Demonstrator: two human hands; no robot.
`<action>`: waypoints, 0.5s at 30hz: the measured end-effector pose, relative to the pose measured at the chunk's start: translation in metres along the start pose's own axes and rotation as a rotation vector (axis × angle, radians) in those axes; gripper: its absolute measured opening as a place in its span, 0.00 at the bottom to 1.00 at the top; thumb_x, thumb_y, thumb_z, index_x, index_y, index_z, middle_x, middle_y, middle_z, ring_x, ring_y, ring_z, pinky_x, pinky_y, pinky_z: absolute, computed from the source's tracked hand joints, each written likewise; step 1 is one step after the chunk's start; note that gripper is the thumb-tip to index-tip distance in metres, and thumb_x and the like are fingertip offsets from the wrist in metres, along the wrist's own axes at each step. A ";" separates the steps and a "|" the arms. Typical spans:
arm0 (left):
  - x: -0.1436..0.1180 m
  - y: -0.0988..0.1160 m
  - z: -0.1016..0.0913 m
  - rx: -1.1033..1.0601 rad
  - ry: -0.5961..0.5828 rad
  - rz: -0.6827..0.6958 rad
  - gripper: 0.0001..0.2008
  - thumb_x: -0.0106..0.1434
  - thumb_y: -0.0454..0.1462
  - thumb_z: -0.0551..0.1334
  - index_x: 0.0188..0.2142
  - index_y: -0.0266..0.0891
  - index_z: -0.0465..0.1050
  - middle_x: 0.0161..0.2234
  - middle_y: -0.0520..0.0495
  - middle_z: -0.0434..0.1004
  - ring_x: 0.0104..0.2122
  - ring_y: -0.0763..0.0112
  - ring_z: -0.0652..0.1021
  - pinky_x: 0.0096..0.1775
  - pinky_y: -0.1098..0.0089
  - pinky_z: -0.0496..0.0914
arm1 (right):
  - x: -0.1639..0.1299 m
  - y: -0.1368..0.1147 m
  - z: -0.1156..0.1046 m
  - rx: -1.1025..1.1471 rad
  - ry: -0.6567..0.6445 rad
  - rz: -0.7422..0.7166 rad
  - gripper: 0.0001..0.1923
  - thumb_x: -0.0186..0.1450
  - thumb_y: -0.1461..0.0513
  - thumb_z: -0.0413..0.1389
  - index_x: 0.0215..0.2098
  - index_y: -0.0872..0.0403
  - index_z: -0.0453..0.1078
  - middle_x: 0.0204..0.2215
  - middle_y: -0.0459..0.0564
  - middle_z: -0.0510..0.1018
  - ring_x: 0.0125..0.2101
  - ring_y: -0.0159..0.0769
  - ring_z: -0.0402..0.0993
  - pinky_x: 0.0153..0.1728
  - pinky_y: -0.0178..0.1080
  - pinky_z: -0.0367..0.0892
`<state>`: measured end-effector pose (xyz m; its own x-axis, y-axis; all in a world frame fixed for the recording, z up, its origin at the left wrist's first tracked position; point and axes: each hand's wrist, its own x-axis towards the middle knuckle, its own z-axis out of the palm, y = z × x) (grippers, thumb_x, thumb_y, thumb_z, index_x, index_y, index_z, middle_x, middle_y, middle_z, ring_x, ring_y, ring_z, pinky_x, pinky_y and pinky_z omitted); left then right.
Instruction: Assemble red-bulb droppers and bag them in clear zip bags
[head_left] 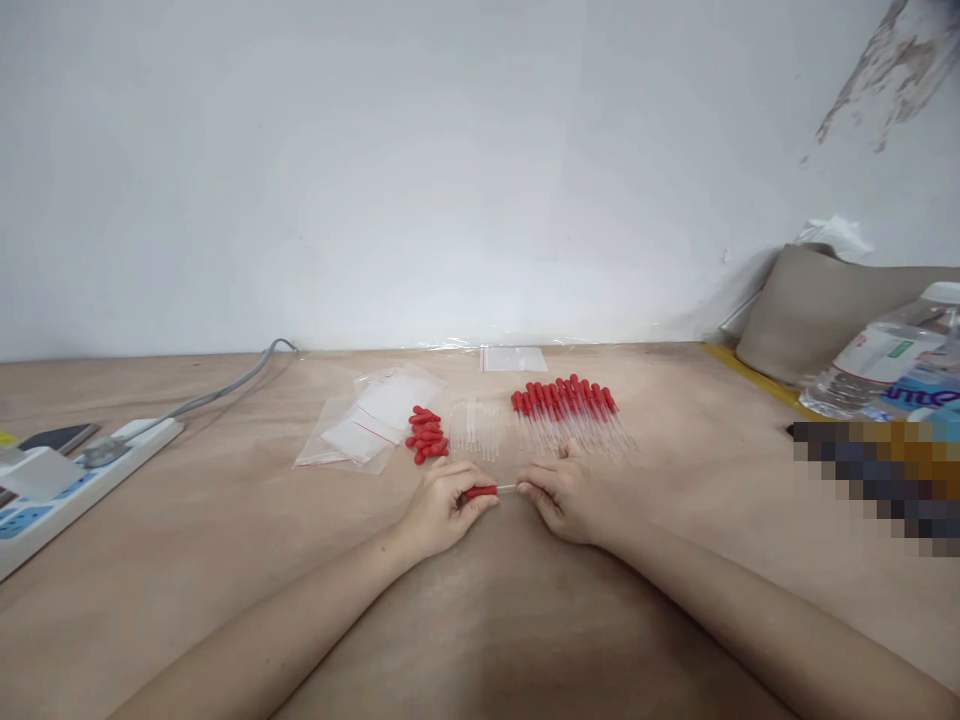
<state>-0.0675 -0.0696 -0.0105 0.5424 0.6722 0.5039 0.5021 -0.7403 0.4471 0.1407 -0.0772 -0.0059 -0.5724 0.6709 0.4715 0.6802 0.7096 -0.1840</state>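
My left hand point(450, 505) is closed around a red rubber bulb point(480, 491). Pinched in my right hand point(562, 495) is a thin clear glass tube point(507, 489), whose near end meets the mouth of the bulb; how far it sits inside I cannot tell. Just beyond my left hand lies a small pile of loose red bulbs point(427, 435). Beside that pile, several bare clear tubes point(474, 428) are laid side by side. Behind my right hand is a row of droppers point(566, 400), each a red bulb on a clear tube, with the bulbs pointing away from me.
Clear zip bags point(364, 420) lie left of the bulbs, and another bag point(514, 359) is by the wall. A power strip point(142, 440) with a grey cable point(225, 383) is at far left. On the right stand a plastic bottle point(862, 365) and a grey-brown curved object point(795, 310).
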 end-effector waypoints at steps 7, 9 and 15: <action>-0.001 -0.005 0.001 0.122 -0.004 0.079 0.08 0.60 0.39 0.57 0.35 0.39 0.72 0.30 0.49 0.76 0.29 0.71 0.73 0.37 0.67 0.59 | 0.000 -0.003 0.006 0.072 -0.069 0.093 0.12 0.64 0.64 0.43 0.27 0.54 0.66 0.21 0.43 0.73 0.22 0.27 0.62 0.34 0.37 0.46; -0.002 -0.007 0.001 0.167 -0.007 0.103 0.08 0.61 0.39 0.56 0.35 0.39 0.72 0.30 0.49 0.76 0.29 0.71 0.73 0.38 0.67 0.59 | 0.000 -0.003 0.007 0.094 -0.087 0.135 0.13 0.64 0.63 0.43 0.25 0.55 0.65 0.21 0.43 0.73 0.22 0.27 0.62 0.35 0.37 0.47; -0.001 -0.012 0.000 0.231 -0.009 0.137 0.09 0.61 0.40 0.56 0.35 0.42 0.73 0.31 0.48 0.77 0.29 0.71 0.73 0.40 0.64 0.58 | 0.004 -0.007 0.003 0.212 -0.176 0.239 0.15 0.65 0.62 0.43 0.24 0.55 0.66 0.22 0.43 0.74 0.22 0.28 0.65 0.39 0.40 0.50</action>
<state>-0.0743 -0.0616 -0.0168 0.6212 0.5670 0.5410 0.5636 -0.8029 0.1943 0.1322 -0.0784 -0.0054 -0.4913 0.8369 0.2412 0.7046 0.5447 -0.4548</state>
